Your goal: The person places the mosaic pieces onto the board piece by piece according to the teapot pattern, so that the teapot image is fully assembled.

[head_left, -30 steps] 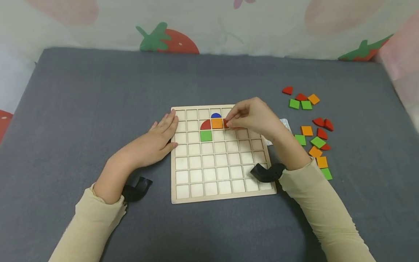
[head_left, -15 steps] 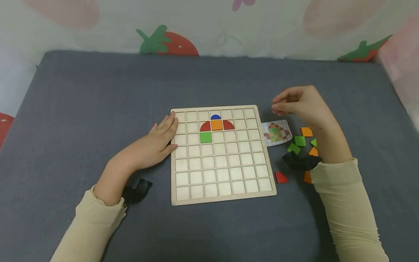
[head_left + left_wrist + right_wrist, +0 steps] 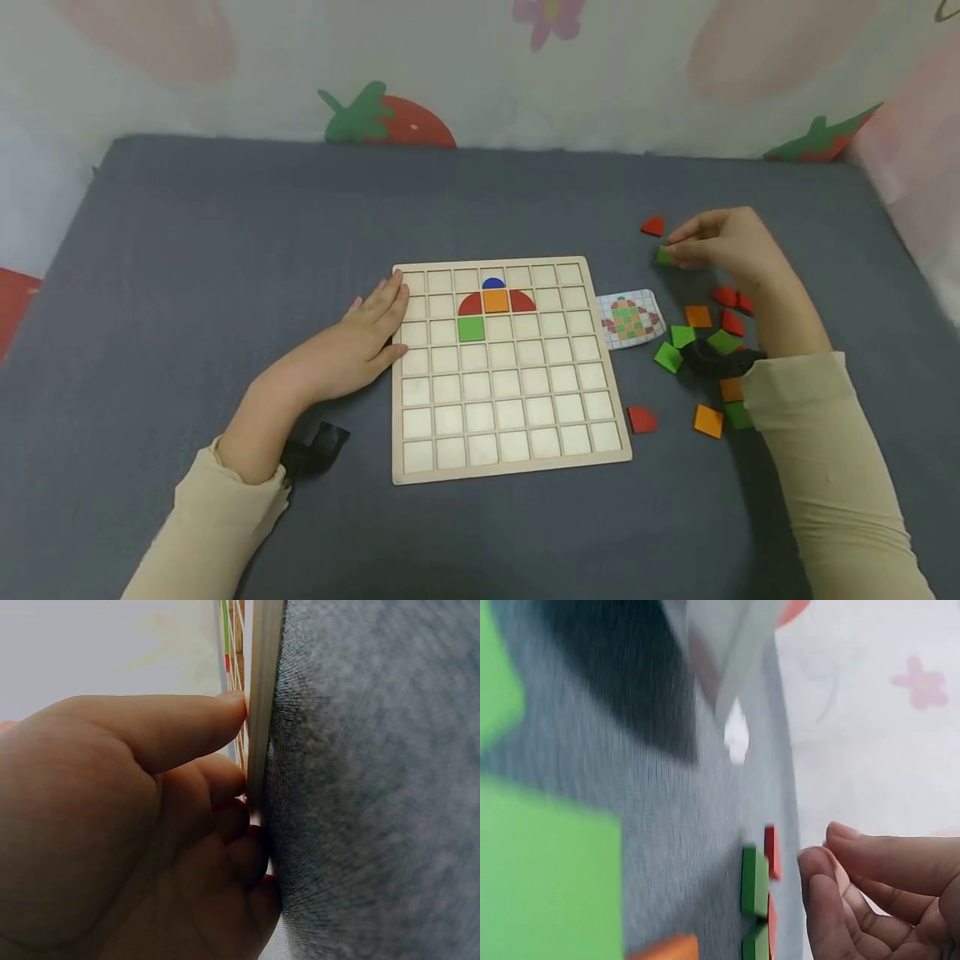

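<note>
A bench (image 3: pixel 262 217) covered in smooth dark grey cloth fills most of the head view. Behind it runs a pale wall (image 3: pixel 262 75) printed with strawberries, large faded pink shapes and a pink flower, turning pinker at the far right.

Two cream sleeves (image 3: pixel 832 450) reach in from the near side. Between the arms, near the middle of the bench, a square light-wood board (image 3: pixel 399 375) lies flat, thin and smooth-rimmed, its raised bars making seven rows of seven pale cells.

The left hand (image 3: pixel 356 342) lies along the board's left edge, its grip unclosed, fingers straight and touching the rim. The right hand (image 3: pixel 731 246) is beyond the board's far right corner, its grip loosely bent, the tips slightly apart above the bench.

A small card (image 3: pixel 633 319), printed with a coloured figure on a grid, meets the board's right side.

Set in the board's upper cells are an orange square (image 3: pixel 495 301) between two red quarter-rounds (image 3: pixel 522 302), a green square (image 3: pixel 471 328) below the left one, and a blue half-round (image 3: pixel 492 283) above the orange.

Loose green, orange and red pieces (image 3: pixel 697 317) lie scattered right of the card, some partly hidden by the right arm. One loose green tile (image 3: pixel 663 256) shows under the right fingertips, with a red wedge (image 3: pixel 653 226) just beyond.
</note>
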Tool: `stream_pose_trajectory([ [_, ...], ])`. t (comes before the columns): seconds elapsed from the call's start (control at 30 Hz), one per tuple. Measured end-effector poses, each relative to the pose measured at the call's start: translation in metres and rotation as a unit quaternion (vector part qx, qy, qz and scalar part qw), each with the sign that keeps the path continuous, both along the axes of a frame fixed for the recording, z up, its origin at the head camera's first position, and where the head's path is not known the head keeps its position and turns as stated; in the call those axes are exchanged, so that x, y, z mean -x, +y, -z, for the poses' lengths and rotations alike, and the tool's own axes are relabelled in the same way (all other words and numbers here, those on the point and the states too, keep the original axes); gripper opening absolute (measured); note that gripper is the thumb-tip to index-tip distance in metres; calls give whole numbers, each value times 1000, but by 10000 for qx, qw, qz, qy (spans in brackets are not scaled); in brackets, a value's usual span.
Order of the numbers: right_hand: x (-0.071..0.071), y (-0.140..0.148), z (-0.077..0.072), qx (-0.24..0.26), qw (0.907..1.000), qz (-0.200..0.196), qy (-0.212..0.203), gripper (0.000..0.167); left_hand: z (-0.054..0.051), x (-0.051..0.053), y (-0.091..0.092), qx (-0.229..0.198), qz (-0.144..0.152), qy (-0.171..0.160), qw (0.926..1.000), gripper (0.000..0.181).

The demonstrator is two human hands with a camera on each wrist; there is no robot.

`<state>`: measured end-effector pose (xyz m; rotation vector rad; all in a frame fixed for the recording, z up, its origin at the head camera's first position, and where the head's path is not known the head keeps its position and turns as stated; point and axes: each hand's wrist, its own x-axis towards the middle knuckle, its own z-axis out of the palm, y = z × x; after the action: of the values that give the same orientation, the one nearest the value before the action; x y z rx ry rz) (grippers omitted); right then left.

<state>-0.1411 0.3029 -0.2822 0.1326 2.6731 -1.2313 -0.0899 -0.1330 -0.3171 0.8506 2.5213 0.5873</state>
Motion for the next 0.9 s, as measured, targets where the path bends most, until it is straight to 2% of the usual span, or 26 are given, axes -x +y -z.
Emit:
stream_pose_trajectory([
  [0.17,3,10,10,-206,9994,-149,-220,29,7,-3,-2,-66,-24,-34,10000,65],
  [0.37,6,13,20,-518,9979,-199,-331,28,12,-1,-1,-172,-16,51,9998,65],
  [0.67,10,10,25,-1127,9933,-227,-149,28,16,3,1,-194,-27,147,9997,65],
  [0.9,18,6,26,-1263,9914,-332,58,30,17,6,-1,-217,-81,181,9996,65],
])
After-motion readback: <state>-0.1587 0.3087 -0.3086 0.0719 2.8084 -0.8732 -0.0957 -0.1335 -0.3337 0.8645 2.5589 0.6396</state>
